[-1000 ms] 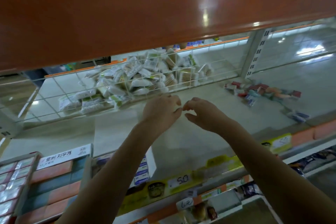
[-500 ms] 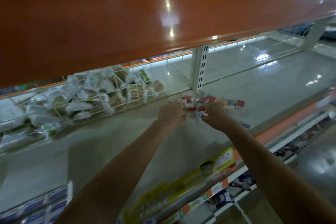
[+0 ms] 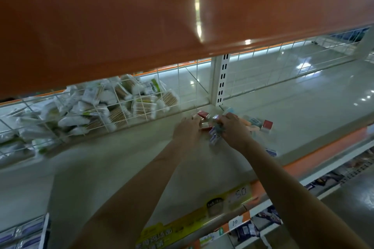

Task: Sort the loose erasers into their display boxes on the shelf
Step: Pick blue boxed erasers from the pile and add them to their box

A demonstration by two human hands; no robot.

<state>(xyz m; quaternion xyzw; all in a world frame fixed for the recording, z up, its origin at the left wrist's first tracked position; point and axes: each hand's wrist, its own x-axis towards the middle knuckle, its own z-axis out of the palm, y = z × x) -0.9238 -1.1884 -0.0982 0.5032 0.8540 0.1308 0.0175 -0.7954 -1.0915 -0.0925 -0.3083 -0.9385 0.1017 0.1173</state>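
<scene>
Fingers of both hands are curling down into the pile of loose erasers [image 3: 218,125] at the back of the shelf [image 3: 141,157]; the left hand [image 3: 189,129] is lying knuckles-up with its fingertips hidden under themselves, touching or gripping a red eraser [image 3: 203,115] just beyond them, though blur is making it impossible to say which; the right hand [image 3: 234,129] is closing round a small clump of wrapped erasers, a blue-and-white one [image 3: 214,137] sticking out just below its fingers. More erasers are lying to the right of the right hand, a red-capped one [image 3: 266,125] furthest out, and one flat blue-and-white packet [image 3: 270,151] is sitting apart, nearer the shelf edge beside the right forearm.

From here the likely trouble, as I am judging it, is spillage: the right hand is gathering several slippery wrapped pieces at once, so one could be squeezing out and skidding toward the orange shelf lip [image 3: 315,151]; a sweep of the forearm could also be nudging the stray packet off the edge; mixed colours in one grab could be ending up in the wrong display box [image 3: 24,234], which is sitting far to the lower left of both hands.

Both arms are reaching forward, almost straight, under the orange upper shelf [image 3: 141,16], wrists nearly meeting over the pile; the wire basket of cotton swabs [image 3: 101,107] is standing left of the left hand, apart from it.
</scene>
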